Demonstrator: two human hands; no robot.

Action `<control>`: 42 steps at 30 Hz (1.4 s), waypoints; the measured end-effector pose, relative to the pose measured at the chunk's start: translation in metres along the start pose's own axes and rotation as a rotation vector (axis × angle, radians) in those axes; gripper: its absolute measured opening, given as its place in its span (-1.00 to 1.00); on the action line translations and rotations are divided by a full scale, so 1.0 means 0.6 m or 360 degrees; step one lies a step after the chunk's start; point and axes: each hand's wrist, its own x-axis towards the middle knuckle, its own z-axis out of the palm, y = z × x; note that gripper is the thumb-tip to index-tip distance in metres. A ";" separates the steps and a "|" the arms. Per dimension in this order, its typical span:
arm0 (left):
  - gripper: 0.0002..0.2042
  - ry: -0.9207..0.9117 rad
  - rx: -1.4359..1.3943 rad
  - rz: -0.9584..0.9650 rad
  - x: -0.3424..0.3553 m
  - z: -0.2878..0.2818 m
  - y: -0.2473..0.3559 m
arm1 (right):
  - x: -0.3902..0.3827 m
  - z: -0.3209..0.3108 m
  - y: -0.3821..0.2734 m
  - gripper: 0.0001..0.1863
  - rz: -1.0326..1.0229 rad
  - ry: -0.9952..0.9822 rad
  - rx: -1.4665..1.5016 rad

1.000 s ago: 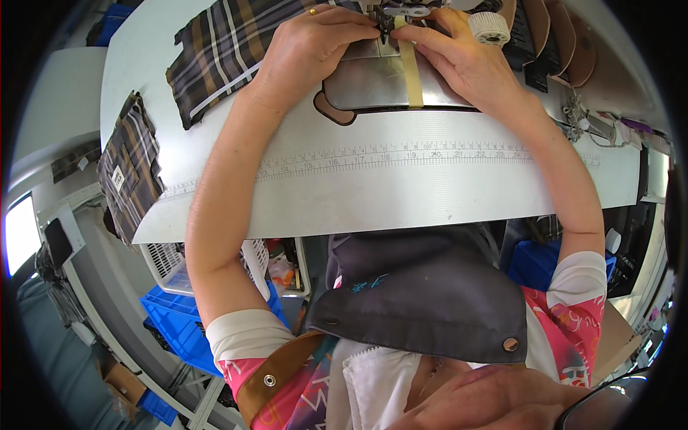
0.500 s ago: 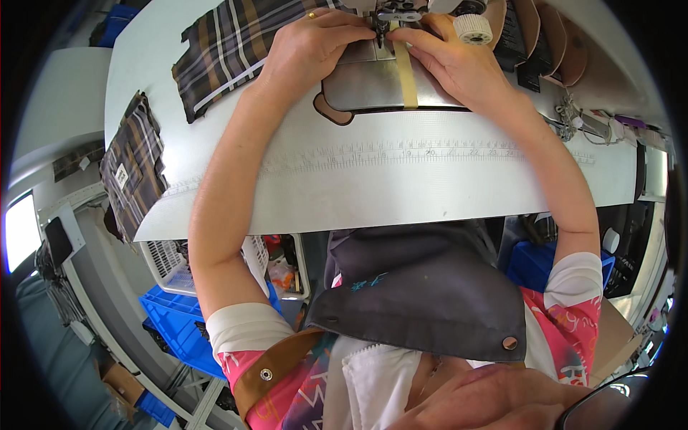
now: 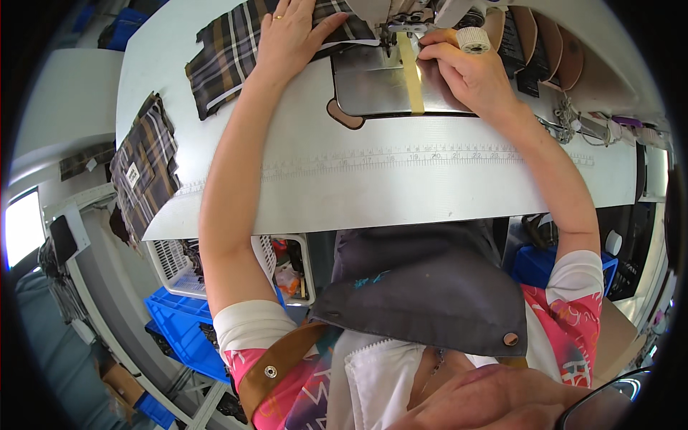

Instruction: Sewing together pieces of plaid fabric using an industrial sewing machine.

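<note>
My left hand [image 3: 290, 41] lies flat with fingers spread on a dark plaid fabric piece [image 3: 223, 57], left of the sewing machine's needle area. The fabric's white-edged side runs toward the presser foot [image 3: 391, 40]. Just right of the foot, my right hand [image 3: 469, 77] has its thumb and fingers bent together in a pinch; whatever is between them is too small to make out. A yellow tape strip [image 3: 413, 82] runs down the shiny metal plate [image 3: 373, 89] between the foot and my right hand. The machine head partly hides the needle.
Another plaid piece [image 3: 147, 165] with a white label hangs over the table's left edge. A ruler scale [image 3: 344, 161] crosses the white tabletop [image 3: 315, 204]. Brown curved pieces [image 3: 545, 43] stand right of the machine dial [image 3: 474, 41]. Below are a white basket [image 3: 172, 269] and blue crate [image 3: 190, 333].
My left hand has left the presser foot and moved left and away, flattening onto the plaid fabric. My right hand has shifted slightly right of the foot.
</note>
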 end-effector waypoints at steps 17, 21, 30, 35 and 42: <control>-0.46 -0.0028 -0.0083 -0.0048 -0.353 -0.136 0.183 | -0.038 -0.024 -0.083 -0.85 -0.0120 -0.0056 -0.0016; -0.73 0.0076 -0.0255 -0.0149 -0.361 -0.108 0.181 | -0.080 -0.036 -0.151 -0.81 0.0234 -0.0234 0.0415; -0.92 0.0571 -0.1219 -0.0312 -0.345 -0.080 0.181 | -0.077 -0.014 -0.184 -0.63 0.0388 -0.0171 0.0399; -0.92 0.0418 -0.1038 -0.0240 -0.342 -0.082 0.194 | -0.031 0.013 -0.191 -0.54 0.0250 -0.0093 0.0202; -0.91 0.0467 -0.1113 -0.0297 -0.343 -0.079 0.194 | -0.033 -0.055 -0.241 -0.82 0.1282 -0.0734 0.1430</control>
